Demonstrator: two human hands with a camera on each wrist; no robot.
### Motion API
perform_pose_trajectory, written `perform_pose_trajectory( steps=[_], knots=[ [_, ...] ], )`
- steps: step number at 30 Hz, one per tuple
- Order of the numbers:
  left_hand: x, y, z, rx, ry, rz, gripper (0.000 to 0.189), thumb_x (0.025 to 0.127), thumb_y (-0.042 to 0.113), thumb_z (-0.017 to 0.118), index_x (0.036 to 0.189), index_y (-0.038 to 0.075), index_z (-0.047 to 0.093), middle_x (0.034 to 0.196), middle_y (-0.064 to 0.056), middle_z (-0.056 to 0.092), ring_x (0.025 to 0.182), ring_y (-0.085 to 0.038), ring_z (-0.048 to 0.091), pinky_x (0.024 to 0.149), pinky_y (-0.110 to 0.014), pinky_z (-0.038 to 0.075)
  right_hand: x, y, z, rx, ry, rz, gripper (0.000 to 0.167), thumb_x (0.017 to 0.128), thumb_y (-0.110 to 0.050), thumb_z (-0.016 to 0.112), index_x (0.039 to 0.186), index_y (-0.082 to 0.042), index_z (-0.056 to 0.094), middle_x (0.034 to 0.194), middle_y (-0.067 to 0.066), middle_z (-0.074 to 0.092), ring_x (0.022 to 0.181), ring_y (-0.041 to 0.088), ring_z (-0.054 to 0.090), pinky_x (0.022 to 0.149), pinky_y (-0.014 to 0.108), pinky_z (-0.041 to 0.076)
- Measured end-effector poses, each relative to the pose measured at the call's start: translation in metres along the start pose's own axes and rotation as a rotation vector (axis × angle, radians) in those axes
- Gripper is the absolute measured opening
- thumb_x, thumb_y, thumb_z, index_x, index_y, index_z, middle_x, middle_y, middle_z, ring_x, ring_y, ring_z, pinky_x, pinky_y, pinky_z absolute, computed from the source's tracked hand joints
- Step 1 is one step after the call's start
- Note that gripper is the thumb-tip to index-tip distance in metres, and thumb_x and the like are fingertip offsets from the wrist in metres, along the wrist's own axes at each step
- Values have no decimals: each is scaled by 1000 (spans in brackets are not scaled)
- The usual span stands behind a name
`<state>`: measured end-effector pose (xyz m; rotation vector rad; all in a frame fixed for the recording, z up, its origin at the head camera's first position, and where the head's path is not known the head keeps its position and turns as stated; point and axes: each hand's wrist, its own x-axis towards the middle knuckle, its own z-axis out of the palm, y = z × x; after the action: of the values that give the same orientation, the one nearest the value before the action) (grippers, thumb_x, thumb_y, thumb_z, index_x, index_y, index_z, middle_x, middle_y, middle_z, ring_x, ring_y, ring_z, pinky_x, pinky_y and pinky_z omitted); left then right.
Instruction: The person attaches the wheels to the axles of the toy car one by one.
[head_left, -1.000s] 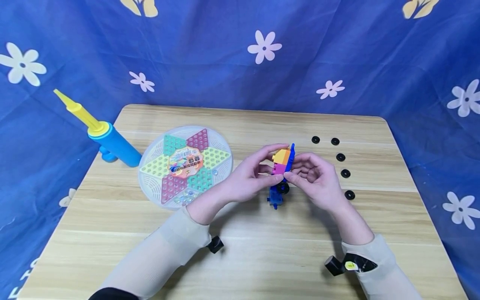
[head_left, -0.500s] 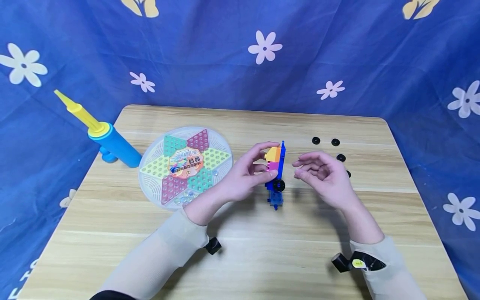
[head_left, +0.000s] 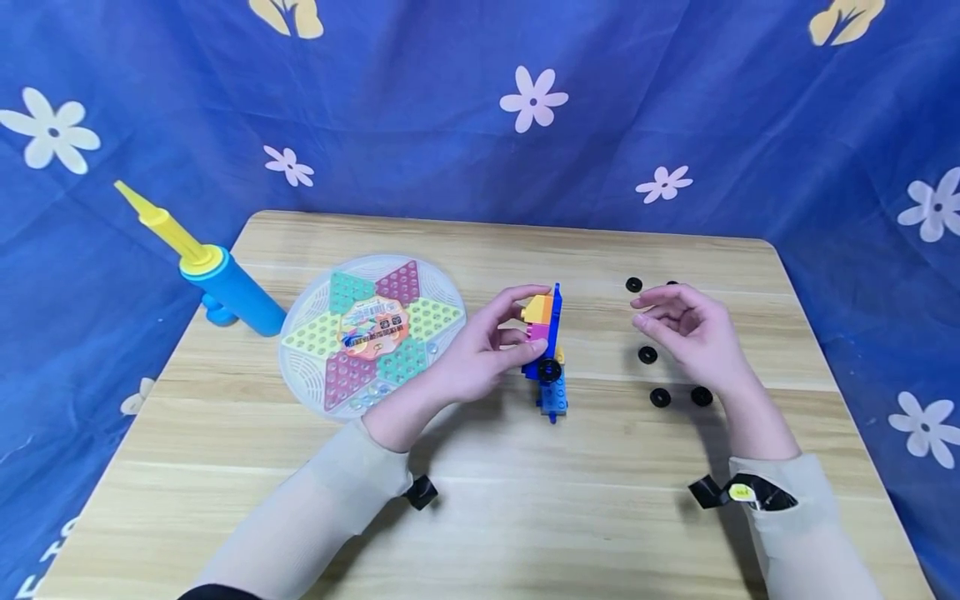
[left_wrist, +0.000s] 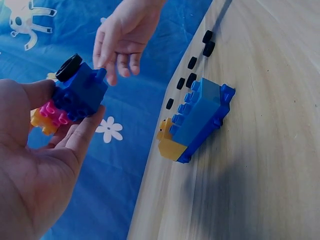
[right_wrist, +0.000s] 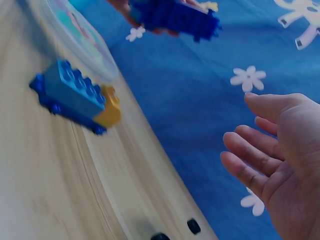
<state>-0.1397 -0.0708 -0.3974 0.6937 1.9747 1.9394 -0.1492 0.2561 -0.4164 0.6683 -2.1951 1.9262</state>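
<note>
My left hand (head_left: 480,358) holds a toy block car (left_wrist: 82,92) above the table, tipped up on end. The car has a blue base, pink and yellow-orange blocks, and one black wheel (head_left: 549,370) on the side facing me. To the right, my right hand (head_left: 693,337) hovers over the loose black wheels (head_left: 647,355), fingers loosely bent and nothing in them. A second block car (right_wrist: 75,95), light blue on a dark blue base with a yellow end block, stands on the table below the left hand. No wheels show on its visible side.
A round Chinese checkers board (head_left: 300,375) with some clear marbles lies left of the left hand. A blue and yellow hand pump (head_left: 251,292) stands at the far left. Blue flowered cloth (head_left: 450,150) hangs behind the wooden table (head_left: 487,517).
My right hand has let go of the held car and moved right, over the loose wheels. The left hand has shifted slightly left with the car, uncovering more of the second car.
</note>
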Motion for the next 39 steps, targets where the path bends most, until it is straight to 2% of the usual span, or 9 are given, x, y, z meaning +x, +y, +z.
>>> perform_pose_trajectory(
  steps=[4,8,12,16,21,24,27,34,39],
  knots=[
    [0,-1,-1,11,8,-1,63,99,2,73,155,21,51,134,-13,53,92,-25,69,73,-30,58,2,8,-12,-43,39,55,27,92,17,71,118,17,64,111,23,73,94,16,74,82,23,61],
    [-1,-2,-3,26,16,-2,64,99,2,73,156,22,50,133,-13,53,91,-25,69,71,-34,59,3,15,-21,-148,61,102,27,93,15,71,120,13,67,112,20,74,94,11,73,80,20,59],
    [-2,-2,-4,33,12,1,64,99,2,73,155,22,51,133,-13,54,91,-25,69,70,-32,58,4,25,-31,-248,75,151,29,94,9,74,122,9,69,112,17,75,92,6,71,80,17,57],
    [-2,-3,-5,43,12,1,64,99,2,73,156,22,50,136,-14,54,92,-26,69,71,-28,58,6,38,-44,-318,85,204,31,95,2,77,124,8,69,109,21,74,88,9,72,79,15,56],
    [-3,-2,-7,54,13,-5,64,100,2,73,156,22,49,142,-13,53,93,-26,69,72,-30,59,5,52,-62,-417,106,280,33,99,-9,77,127,6,69,114,25,72,87,3,70,79,13,55],
    [-4,-2,-7,58,12,-2,64,100,2,73,157,21,49,144,-13,51,93,-26,69,72,-30,58,2,57,-70,-472,102,328,37,100,-15,76,130,5,68,121,25,70,89,-2,66,81,11,53],
    [-4,-3,-8,58,11,-3,64,100,2,73,156,21,49,146,-11,51,94,-26,69,73,-30,58,-2,62,-77,-530,77,367,40,100,-20,77,132,3,67,122,24,70,89,-2,65,80,11,52],
    [-4,-2,-7,57,4,-8,64,100,2,73,156,22,50,147,-6,51,95,-26,69,72,-30,57,-9,79,-86,-565,75,389,42,96,-15,81,131,5,67,116,25,72,87,-2,63,77,9,50],
    [-4,-2,-7,54,-1,-13,65,100,2,72,156,23,50,149,-6,49,96,-27,69,73,-31,58,-12,85,-89,-563,61,419,44,95,-18,83,129,6,68,112,22,69,86,3,61,73,10,50]
  ],
)
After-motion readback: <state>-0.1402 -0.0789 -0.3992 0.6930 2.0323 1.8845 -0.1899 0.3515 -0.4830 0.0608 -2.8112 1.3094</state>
